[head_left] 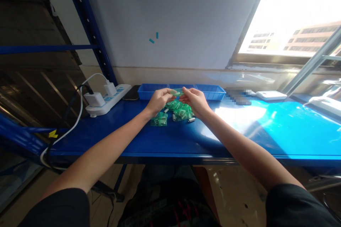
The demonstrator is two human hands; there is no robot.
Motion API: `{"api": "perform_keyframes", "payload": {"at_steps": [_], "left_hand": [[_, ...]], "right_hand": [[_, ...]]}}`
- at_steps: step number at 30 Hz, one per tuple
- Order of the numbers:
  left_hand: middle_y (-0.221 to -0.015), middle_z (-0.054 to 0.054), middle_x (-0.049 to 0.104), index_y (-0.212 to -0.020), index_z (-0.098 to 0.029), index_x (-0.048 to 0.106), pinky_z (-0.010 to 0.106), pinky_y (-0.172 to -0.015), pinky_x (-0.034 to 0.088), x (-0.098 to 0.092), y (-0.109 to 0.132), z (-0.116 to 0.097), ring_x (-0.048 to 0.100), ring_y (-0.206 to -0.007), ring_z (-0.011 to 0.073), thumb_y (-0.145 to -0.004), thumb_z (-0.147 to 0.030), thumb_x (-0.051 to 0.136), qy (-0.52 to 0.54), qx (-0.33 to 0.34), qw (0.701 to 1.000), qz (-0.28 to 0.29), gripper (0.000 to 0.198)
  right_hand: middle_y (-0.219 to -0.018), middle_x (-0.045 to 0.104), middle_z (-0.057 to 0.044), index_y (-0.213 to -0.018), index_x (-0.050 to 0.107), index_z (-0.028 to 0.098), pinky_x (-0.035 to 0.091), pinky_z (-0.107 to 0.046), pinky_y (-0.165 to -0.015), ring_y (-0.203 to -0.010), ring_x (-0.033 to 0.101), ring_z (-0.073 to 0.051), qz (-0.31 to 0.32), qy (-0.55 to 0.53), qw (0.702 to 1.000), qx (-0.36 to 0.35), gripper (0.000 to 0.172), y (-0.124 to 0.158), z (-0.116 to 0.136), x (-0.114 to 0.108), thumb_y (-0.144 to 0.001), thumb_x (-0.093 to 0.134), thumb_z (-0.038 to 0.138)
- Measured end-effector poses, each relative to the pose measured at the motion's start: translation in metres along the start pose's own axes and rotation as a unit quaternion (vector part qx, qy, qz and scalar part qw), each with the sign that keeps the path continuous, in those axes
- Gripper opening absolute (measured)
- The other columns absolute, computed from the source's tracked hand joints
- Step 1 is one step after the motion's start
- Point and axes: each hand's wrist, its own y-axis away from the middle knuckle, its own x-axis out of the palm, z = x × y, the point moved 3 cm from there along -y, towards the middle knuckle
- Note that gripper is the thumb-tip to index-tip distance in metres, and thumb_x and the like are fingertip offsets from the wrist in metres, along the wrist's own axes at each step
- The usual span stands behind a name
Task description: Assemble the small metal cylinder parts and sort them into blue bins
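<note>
My left hand [159,100] and my right hand [195,100] meet above the blue table [239,131], both pinched on one small green transparent bag [177,92] held between them. Below the hands lies a heap of similar green bags [178,110] with small metal parts inside. One more green bag [159,119] lies apart at the left of the heap. A small metal cylinder [191,120] rests on the table by the heap's right edge. A shallow blue tray [210,94] stands just behind the hands against the wall.
A white power strip [112,100] with two chargers and trailing cables sits at the left. A dark phone [131,93] lies beside the tray. A white flat device [271,95] rests at the right under the window. A blue shelf post [90,32] rises at the left.
</note>
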Motion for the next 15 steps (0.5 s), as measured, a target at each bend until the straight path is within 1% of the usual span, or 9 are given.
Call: {"api": "perform_keyframes", "payload": {"at_steps": [4, 5, 7, 9, 10, 11, 13, 14, 15], "left_hand": [[-0.106, 0.007, 0.069, -0.102, -0.013, 0.066, 0.035, -0.096, 0.047, 0.004, 0.001, 0.0, 0.064, -0.101, 0.0195, -0.064, -0.004, 0.054, 0.019, 0.038, 0.999, 0.028, 0.041], [-0.109, 0.007, 0.068, -0.105, -0.013, 0.065, 0.033, -0.096, 0.046, 0.004, 0.001, 0.0, 0.063, -0.103, 0.0187, -0.063, -0.002, 0.054, 0.02, 0.042, 0.999, 0.024, 0.045], [-0.112, 0.006, 0.066, -0.108, -0.015, 0.063, 0.029, -0.091, 0.048, 0.002, -0.001, 0.001, 0.065, -0.098, 0.0163, -0.067, -0.003, 0.055, 0.024, 0.031, 0.999, -0.013, 0.043], [-0.103, 0.006, 0.066, -0.105, -0.016, 0.061, 0.026, -0.079, 0.051, -0.002, -0.003, 0.004, 0.066, -0.083, 0.0135, -0.076, -0.014, 0.058, 0.039, -0.015, 0.997, -0.059, 0.029], [-0.094, 0.005, 0.067, -0.103, -0.015, 0.061, 0.024, -0.071, 0.051, -0.004, -0.003, 0.006, 0.065, -0.073, 0.0123, -0.081, -0.023, 0.058, 0.049, -0.049, 0.995, -0.065, 0.023], [-0.084, 0.005, 0.066, -0.099, -0.015, 0.062, 0.023, -0.062, 0.05, -0.005, -0.004, 0.007, 0.062, -0.064, 0.0114, -0.085, -0.033, 0.056, 0.057, -0.088, 0.993, -0.057, 0.023], [-0.067, 0.004, 0.062, -0.091, -0.014, 0.064, 0.021, -0.049, 0.043, -0.006, -0.004, 0.009, 0.055, -0.05, 0.0101, -0.087, -0.052, 0.051, 0.06, -0.158, 0.986, -0.012, 0.04], [-0.063, 0.004, 0.061, -0.088, -0.014, 0.065, 0.021, -0.045, 0.041, -0.006, -0.004, 0.009, 0.051, -0.046, 0.0096, -0.086, -0.058, 0.048, 0.061, -0.182, 0.981, 0.008, 0.048], [-0.061, 0.004, 0.061, -0.085, -0.014, 0.066, 0.021, -0.043, 0.039, -0.006, -0.004, 0.008, 0.05, -0.044, 0.0094, -0.086, -0.063, 0.045, 0.067, -0.2, 0.977, 0.021, 0.053]], "right_hand": [[-0.062, 0.065, -0.002, -0.068, 0.055, 0.018, 0.05, -0.023, -0.059, -0.059, 0.063, -0.012, -0.019, -0.04, 0.999, 0.003, 0.039, -0.001, 0.005, -0.003, -0.068, 0.076, 0.05], [-0.062, 0.065, -0.002, -0.069, 0.055, 0.018, 0.05, -0.023, -0.059, -0.059, 0.063, -0.013, -0.021, -0.039, 0.999, -0.007, 0.039, -0.001, 0.007, -0.004, -0.067, 0.076, 0.051], [-0.061, 0.063, -0.001, -0.07, 0.056, 0.018, 0.051, -0.025, -0.06, -0.059, 0.063, -0.013, -0.021, -0.022, 0.999, -0.039, 0.04, -0.001, 0.01, -0.005, -0.068, 0.074, 0.054], [-0.061, 0.062, 0.0, -0.069, 0.057, 0.018, 0.051, -0.026, -0.061, -0.059, 0.062, -0.013, -0.023, 0.012, 0.996, -0.08, 0.036, 0.0, 0.012, -0.006, -0.071, 0.071, 0.052], [-0.062, 0.062, 0.001, -0.069, 0.057, 0.018, 0.051, -0.026, -0.061, -0.06, 0.062, -0.013, -0.027, 0.038, 0.993, -0.105, 0.032, 0.0, 0.013, -0.007, -0.071, 0.071, 0.047], [-0.064, 0.062, 0.001, -0.07, 0.057, 0.019, 0.05, -0.026, -0.062, -0.062, 0.061, -0.013, -0.034, 0.07, 0.988, -0.137, 0.027, 0.001, 0.014, -0.007, -0.071, 0.071, 0.042], [-0.068, 0.062, 0.003, -0.08, 0.06, 0.02, 0.049, -0.026, -0.065, -0.065, 0.06, -0.013, -0.047, 0.14, 0.967, -0.209, 0.016, 0.004, 0.015, -0.007, -0.072, 0.069, 0.032], [-0.07, 0.063, 0.003, -0.089, 0.061, 0.022, 0.048, -0.026, -0.067, -0.066, 0.06, -0.013, -0.049, 0.172, 0.953, -0.243, 0.017, 0.007, 0.017, -0.007, -0.074, 0.067, 0.028], [-0.072, 0.064, 0.003, -0.097, 0.062, 0.024, 0.048, -0.026, -0.069, -0.068, 0.06, -0.013, -0.047, 0.199, 0.941, -0.271, 0.022, 0.01, 0.018, -0.006, -0.075, 0.065, 0.025]]}}
